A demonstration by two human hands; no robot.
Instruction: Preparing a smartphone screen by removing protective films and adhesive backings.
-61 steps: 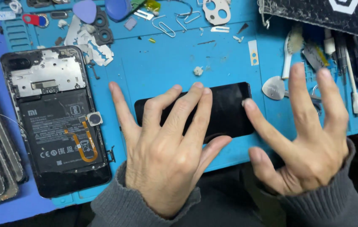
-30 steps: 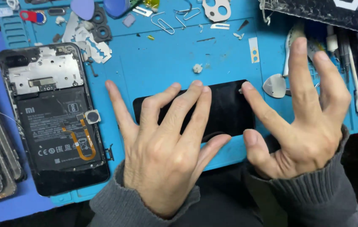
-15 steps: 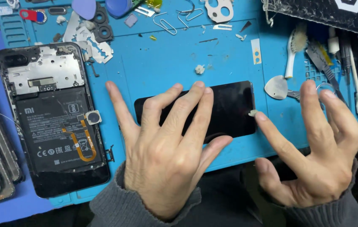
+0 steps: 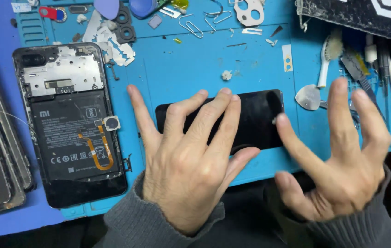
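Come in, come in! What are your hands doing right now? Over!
Left hand flat on black screen panel, open. Right hand spread, fingertip at panel's right edge. Opened phone lies left, clear.

A blue work mat is seen across the frame. On it are laid a black glass panel at centre, an opened phone at left, and tools at upper right.

One head-worn camera looks steeply down, close over the blue work mat; no second view.

Opened phone, paper clips, brush, blue mat.
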